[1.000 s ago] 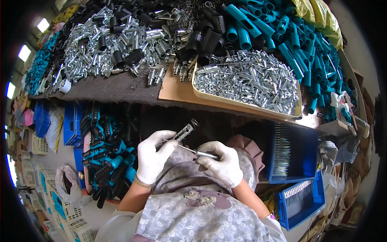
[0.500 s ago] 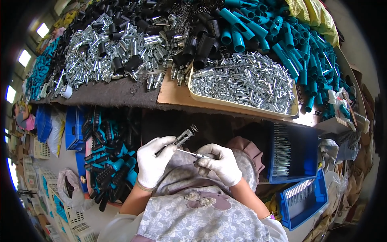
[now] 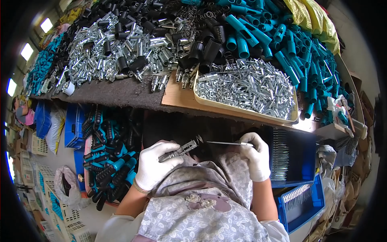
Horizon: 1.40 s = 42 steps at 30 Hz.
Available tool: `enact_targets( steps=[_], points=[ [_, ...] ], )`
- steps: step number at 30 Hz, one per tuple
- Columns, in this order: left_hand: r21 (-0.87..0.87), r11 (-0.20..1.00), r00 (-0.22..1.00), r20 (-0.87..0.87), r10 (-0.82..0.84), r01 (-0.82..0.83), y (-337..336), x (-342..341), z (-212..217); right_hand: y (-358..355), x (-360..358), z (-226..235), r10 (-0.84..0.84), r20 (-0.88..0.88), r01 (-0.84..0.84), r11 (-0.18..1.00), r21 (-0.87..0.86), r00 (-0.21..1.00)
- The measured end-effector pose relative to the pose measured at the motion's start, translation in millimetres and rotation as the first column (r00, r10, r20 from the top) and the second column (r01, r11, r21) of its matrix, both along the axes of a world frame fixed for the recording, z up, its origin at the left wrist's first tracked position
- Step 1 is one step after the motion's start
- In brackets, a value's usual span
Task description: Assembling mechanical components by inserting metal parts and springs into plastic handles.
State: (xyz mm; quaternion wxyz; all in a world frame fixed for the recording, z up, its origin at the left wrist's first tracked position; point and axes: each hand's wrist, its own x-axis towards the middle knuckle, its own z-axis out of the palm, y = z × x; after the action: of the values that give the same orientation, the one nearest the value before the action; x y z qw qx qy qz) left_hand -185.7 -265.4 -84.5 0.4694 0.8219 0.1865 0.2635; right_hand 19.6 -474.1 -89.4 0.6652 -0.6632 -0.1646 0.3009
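Observation:
Wearing a white glove, my left hand (image 3: 154,166) is closed round a silver metal sleeve (image 3: 184,148) with slots in its side. A small coil spring (image 3: 199,139) sticks out of the sleeve's upper right end. My gloved right hand (image 3: 258,156) pinches the back end of a thin metal rod (image 3: 225,143). The rod lies nearly level, its free tip pointing left at the spring, with a small gap between them. Both hands are above my lap, over a grey leaf-patterned apron (image 3: 177,213). The fingers of the left hand partly hide the sleeve's lower end.
On the bench ahead, a cream tray (image 3: 242,109) holds small metal pins, beside heaped metal sleeves (image 3: 96,60) and teal tubes (image 3: 288,68). To the right, blue bins (image 3: 308,155) contain rows of metal rods. Teal-and-black handles (image 3: 107,171) are piled at left.
My right hand has moved right and slightly up with the rod, away from the sleeve. The left hand has tilted the sleeve flatter, its spring end shifting right and down.

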Motion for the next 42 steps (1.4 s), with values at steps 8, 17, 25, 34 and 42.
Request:
enact_targets(
  steps=[8, 17, 25, 34, 42],
  points=[
    [0.141, 0.977, 0.986, -0.047, -0.158, 0.163, -8, 7, 8, 9, 2, 33, 0.314, 0.145, -0.282, 0.938, -0.204, 0.938],
    [-0.118, 0.942, 0.949, -0.001, -0.316, 0.314, -9, 5, -7, 20, -16, 16, 0.559, 0.427, -0.542, 0.822, -0.173, 0.711],
    [-0.088, 0.951, 0.955, -0.002, -0.298, 0.297, -15, 4, -16, 19, -21, 15, 0.564, 0.545, -0.494, 0.821, -0.287, 0.621],
    [0.033, 0.982, 0.982, 0.011, -0.188, 0.188, -22, 11, 9, 20, -48, -6, 0.318, -0.104, -0.288, 0.930, 0.227, 0.942],
    [0.093, 0.985, 0.989, 0.012, -0.150, 0.149, -23, 15, 4, 14, -47, -11, 0.128, 0.202, -0.166, 0.969, 0.185, 0.971]
  ],
)
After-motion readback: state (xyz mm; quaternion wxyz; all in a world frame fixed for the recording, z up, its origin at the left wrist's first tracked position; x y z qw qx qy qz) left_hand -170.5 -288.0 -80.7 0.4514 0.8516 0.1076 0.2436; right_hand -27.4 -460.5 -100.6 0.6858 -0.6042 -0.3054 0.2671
